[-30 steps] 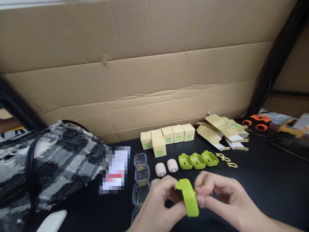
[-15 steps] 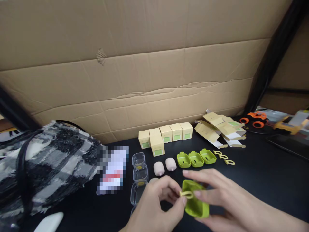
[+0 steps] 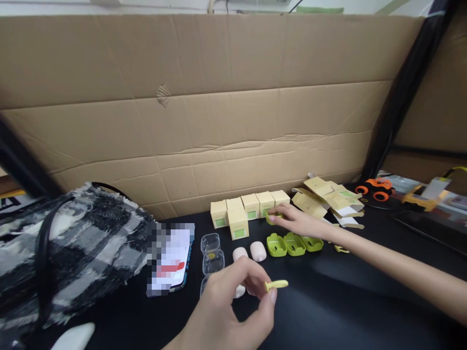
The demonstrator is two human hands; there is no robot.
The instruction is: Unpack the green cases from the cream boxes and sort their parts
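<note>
My left hand (image 3: 233, 306) pinches a small yellow ring-shaped strap (image 3: 276, 284) between thumb and fingers, low in the middle of the view. My right hand (image 3: 297, 221) reaches across the black table and rests its fingers on a green case (image 3: 273, 217) set down in front of the row of small beige boxes (image 3: 251, 206). Three more green cases (image 3: 294, 244) lie in a row just in front of that hand. Two pink oval pieces (image 3: 250, 253) lie left of them.
Clear plastic trays (image 3: 211, 253) and a phone (image 3: 171, 262) lie left of centre, beside a black-and-white plaid bag (image 3: 65, 253). Flattened beige boxes (image 3: 328, 199) are stacked at the right, with an orange toy car (image 3: 375, 187) beyond. A cardboard wall (image 3: 219, 112) closes off the back.
My right hand carried the green case away from my left hand and put it down by the beige boxes. My left hand kept the yellow strap.
</note>
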